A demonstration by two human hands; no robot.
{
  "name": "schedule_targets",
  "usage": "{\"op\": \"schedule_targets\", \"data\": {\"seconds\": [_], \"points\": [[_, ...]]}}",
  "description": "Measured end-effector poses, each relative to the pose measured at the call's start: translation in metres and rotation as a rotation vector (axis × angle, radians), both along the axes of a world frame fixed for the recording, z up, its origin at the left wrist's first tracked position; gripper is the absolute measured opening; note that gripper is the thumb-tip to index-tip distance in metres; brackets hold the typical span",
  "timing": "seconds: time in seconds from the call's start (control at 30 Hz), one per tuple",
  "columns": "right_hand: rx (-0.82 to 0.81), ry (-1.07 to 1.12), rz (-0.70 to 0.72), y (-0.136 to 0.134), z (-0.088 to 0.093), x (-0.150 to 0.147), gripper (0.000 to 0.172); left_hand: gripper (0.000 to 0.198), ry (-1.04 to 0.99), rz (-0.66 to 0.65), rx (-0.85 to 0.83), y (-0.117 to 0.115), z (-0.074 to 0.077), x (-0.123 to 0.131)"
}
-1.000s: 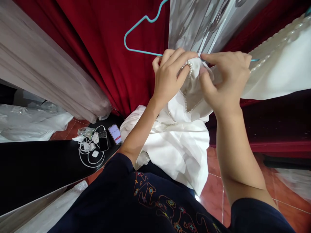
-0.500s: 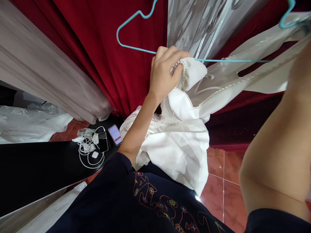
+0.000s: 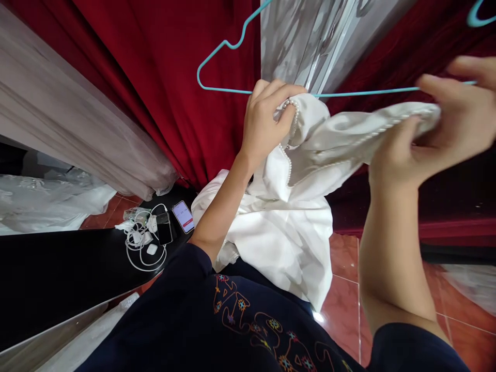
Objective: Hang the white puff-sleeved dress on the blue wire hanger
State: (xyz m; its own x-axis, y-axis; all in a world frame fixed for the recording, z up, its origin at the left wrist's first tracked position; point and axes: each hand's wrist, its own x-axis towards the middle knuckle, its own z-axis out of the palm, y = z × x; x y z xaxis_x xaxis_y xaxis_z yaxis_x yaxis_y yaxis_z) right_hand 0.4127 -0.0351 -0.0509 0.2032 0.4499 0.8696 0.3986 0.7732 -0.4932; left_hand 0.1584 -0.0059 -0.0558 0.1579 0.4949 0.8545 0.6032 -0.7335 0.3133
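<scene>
A white garment with pearl-beaded edges (image 3: 287, 237) is bunched over my lap and stretches up to both hands. My left hand (image 3: 267, 113) is closed on a pearl-edged part of it, against the bottom bar of a turquoise hanger (image 3: 222, 44). Toward the right, my right hand (image 3: 445, 119), slightly blurred, has its thumb on another pearl-trimmed edge. Its fingers reach up across the right end of the hanger bar. Between the two hands the cloth is drawn out in folds. My right palm and fingers hide that end of the garment.
Red curtains (image 3: 174, 77) hang ahead, beside pale sheer cloth (image 3: 96, 113). On a black surface (image 3: 77, 263) at the left lie a lit phone (image 3: 183, 217), a dark phone (image 3: 165, 228) and tangled white cables (image 3: 134, 245). Red floor tiles (image 3: 344, 305) show below.
My right hand has come in from the far right edge, bringing its part of the garment leftward; the stretched cloth is slacker. The hanger has shifted slightly right. My left hand keeps its grip.
</scene>
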Motion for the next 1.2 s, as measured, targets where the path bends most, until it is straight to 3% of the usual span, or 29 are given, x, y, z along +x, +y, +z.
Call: {"op": "schedule_targets", "data": {"seconds": [0.1,0.2,0.37,0.43,0.5,0.57,0.67,0.77,0.83,0.97,1.2], "points": [[0.144,-0.305,0.072,0.002,0.004,-0.032,0.034,0.020,-0.022,0.006,0.016,-0.007,0.001,0.004],[0.087,-0.215,0.041,0.009,0.000,-0.049,0.026,0.027,-0.040,0.047,0.090,-0.020,-0.003,0.007],[0.142,-0.218,-0.064,0.018,-0.007,-0.040,0.025,0.027,-0.342,0.352,0.054,-0.034,-0.041,-0.005],[0.152,-0.242,-0.066,0.018,-0.007,-0.035,0.023,0.022,-0.505,0.374,0.039,-0.027,-0.057,-0.024],[0.161,-0.239,-0.043,0.015,-0.006,-0.034,0.022,0.007,-0.661,0.365,0.020,-0.015,-0.062,-0.048],[0.128,-0.211,-0.033,0.012,-0.004,-0.036,0.030,0.022,-0.783,0.380,-0.060,-0.004,-0.051,-0.071],[0.048,-0.184,-0.009,0.006,-0.002,-0.039,0.046,0.049,-0.870,0.385,-0.207,0.004,-0.011,-0.097],[0.037,-0.203,0.047,0.003,0.001,-0.042,0.053,0.048,-0.850,0.371,-0.216,0.004,0.033,-0.111],[0.016,-0.208,0.027,0.001,0.003,-0.043,0.053,0.045,-0.838,0.383,-0.217,0.001,0.052,-0.116],[-0.049,-0.215,-0.051,-0.002,0.004,-0.042,0.052,0.046,-0.827,0.420,-0.182,-0.003,0.066,-0.118],[-0.094,-0.238,-0.087,-0.002,0.004,-0.044,0.038,0.045,-0.436,0.258,-0.032,0.012,0.081,-0.088]]}}
